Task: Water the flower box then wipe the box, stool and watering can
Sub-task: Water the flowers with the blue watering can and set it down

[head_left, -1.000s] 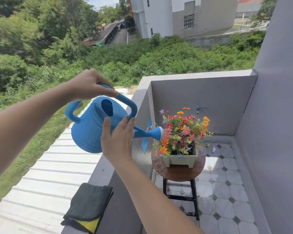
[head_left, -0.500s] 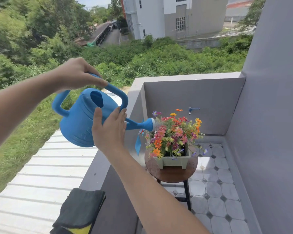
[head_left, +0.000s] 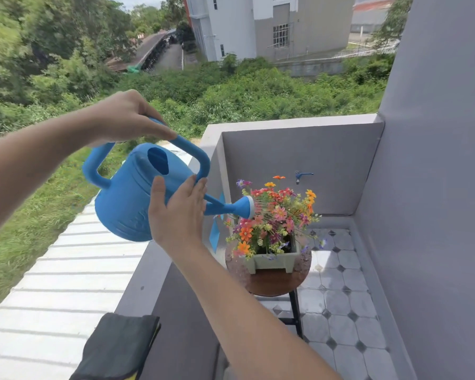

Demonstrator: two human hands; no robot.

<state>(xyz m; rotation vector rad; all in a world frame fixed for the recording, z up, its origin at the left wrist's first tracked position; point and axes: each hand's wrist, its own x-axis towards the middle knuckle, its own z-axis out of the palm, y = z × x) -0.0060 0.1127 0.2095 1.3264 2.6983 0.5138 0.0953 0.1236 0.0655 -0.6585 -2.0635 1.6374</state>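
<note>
While watering can (head_left: 132, 198) tilts, left hand (head_left: 126, 119) fingers wrapped round handle; right hand (head_left: 177, 215) fingers spread flat against side. One flower box (head_left: 274, 259), one stool (head_left: 272, 283) beyond fingertips.

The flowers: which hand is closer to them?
Right. The right hand presses the watering can side, just left of the flowers. The left hand grips the top handle, farther left and higher.

Head-worn view, forward and down, close over balcony (head_left: 337, 311)

Sunlit balcony — grey walls (head_left: 436, 160), tiled floor (head_left: 340, 311)
</note>
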